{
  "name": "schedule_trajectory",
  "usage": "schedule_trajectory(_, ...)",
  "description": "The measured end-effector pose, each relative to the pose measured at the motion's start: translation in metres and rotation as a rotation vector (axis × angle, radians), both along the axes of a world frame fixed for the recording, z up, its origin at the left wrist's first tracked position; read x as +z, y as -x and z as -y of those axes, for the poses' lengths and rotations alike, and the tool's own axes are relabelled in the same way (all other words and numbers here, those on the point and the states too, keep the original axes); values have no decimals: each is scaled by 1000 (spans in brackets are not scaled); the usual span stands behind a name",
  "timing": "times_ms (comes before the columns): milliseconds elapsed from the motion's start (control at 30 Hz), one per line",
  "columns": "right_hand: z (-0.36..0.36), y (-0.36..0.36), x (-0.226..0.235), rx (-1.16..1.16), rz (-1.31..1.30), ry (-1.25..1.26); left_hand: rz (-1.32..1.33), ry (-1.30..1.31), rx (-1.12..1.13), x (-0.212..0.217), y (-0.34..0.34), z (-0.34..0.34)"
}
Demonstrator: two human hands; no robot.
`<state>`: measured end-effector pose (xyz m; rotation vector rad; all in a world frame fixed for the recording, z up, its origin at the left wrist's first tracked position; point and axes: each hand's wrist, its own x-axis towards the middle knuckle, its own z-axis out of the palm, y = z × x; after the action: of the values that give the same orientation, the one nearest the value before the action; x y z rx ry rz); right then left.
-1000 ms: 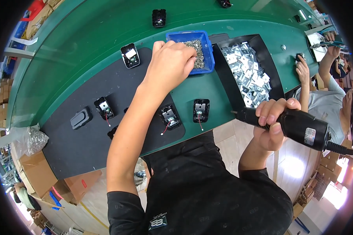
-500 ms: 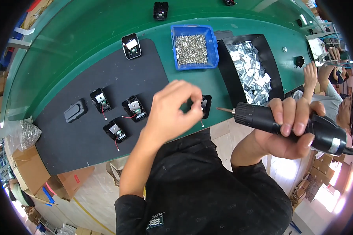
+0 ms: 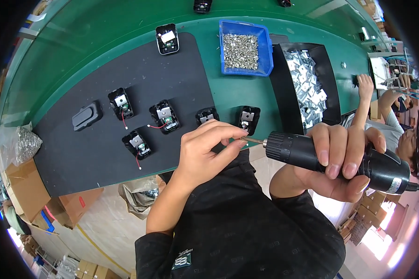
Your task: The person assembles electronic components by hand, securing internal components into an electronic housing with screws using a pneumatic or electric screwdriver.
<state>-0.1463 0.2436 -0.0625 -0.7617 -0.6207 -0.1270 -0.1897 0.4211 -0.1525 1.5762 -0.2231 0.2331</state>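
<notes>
My right hand (image 3: 340, 156) is wrapped around a black electric screwdriver (image 3: 291, 149), its bit pointing left. At the bit's tip, the thumb and forefinger of my left hand (image 3: 207, 151) are pinched together; whatever is between them is too small to make out. Just behind the fingertips lies a black open housing (image 3: 249, 118) with a metal plate inside. Another housing (image 3: 206, 114) is partly covered by my left hand. Further left on the dark mat, three more housings (image 3: 164, 116), (image 3: 121, 103), (image 3: 137, 145) show metal plates, circuit boards and red wires.
A blue bin (image 3: 270, 51) of small metal screws stands beyond my hands, beside a black box (image 3: 329, 79) of metal plates. On the grey mat (image 3: 79, 158) are a closed black case (image 3: 87, 116) and a housing (image 3: 167, 39). A co-worker's hand (image 3: 365, 86) is at the right.
My left hand has come to the screwdriver's tip, fingers pinched there. The screwdriver has shifted slightly left and down. The view has shifted, uncovering the housings behind my left hand.
</notes>
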Motion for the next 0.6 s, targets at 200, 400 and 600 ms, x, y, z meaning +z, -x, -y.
schedule_trajectory(200,0,-1,-1,16,6,9,12,5,25,0,2,-1)
schedule_trajectory(400,-4,-7,0,123,16,36,54,-94,52,2,2,-3)
schedule_trajectory(600,-7,-10,-4,162,20,37,164,-156,90,0,3,-6)
